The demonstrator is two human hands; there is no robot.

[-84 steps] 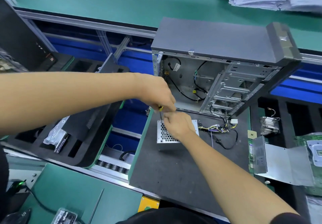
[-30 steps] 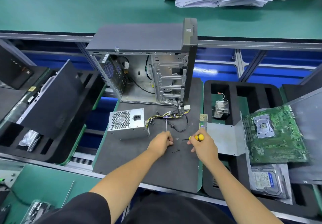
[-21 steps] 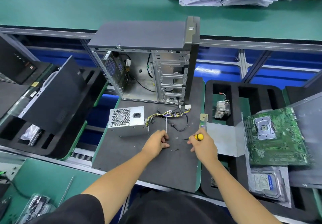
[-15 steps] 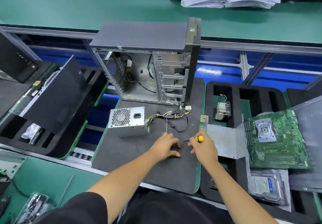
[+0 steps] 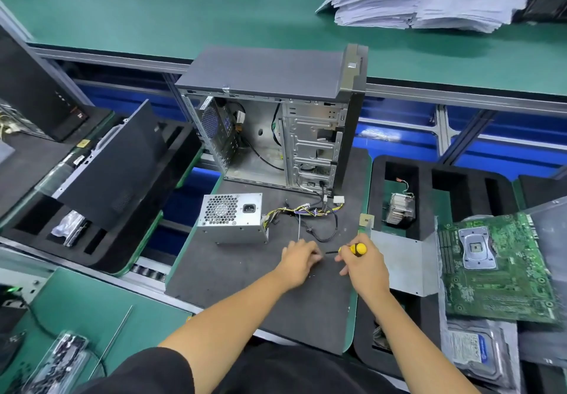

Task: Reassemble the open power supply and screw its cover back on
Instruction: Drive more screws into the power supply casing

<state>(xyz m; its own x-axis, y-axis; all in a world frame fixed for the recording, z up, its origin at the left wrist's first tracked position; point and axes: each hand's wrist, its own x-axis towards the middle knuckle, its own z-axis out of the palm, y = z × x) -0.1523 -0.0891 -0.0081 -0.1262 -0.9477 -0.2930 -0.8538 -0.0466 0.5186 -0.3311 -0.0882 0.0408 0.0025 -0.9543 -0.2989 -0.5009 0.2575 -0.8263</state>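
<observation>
Now, label by label:

Left hand: the left hand [image 5: 299, 263] has slid rightward across the dark mat [image 5: 221, 277] since half a second ago, and its curled fingertips now sit at the tip of the screwdriver [image 5: 349, 250]. They look pinched on something small, probably a screw, but what they hold is too small to tell.

Right hand: the right hand [image 5: 365, 266] stays wrapped around the yellow-and-black handle, with the shaft pointing toward 9 o'clock at the left fingers.

Power supply: the power supply [image 5: 233, 218] sits on the mat at 10 o'clock from the hands, well apart from them, untouched (fan grille and socket facing the camera). Its cable bundle [image 5: 303, 211] trails toward 3 o'clock.

Loose screws: tiny specks [image 5: 311, 276] lie on the mat just below the left hand.

Computer case: the computer case [image 5: 270, 123] stands open at 12 o'clock.

Meaning: the hands left the unit a few seconds back, so this reads as loading a screw onto the driver before returning to the cover.
</observation>
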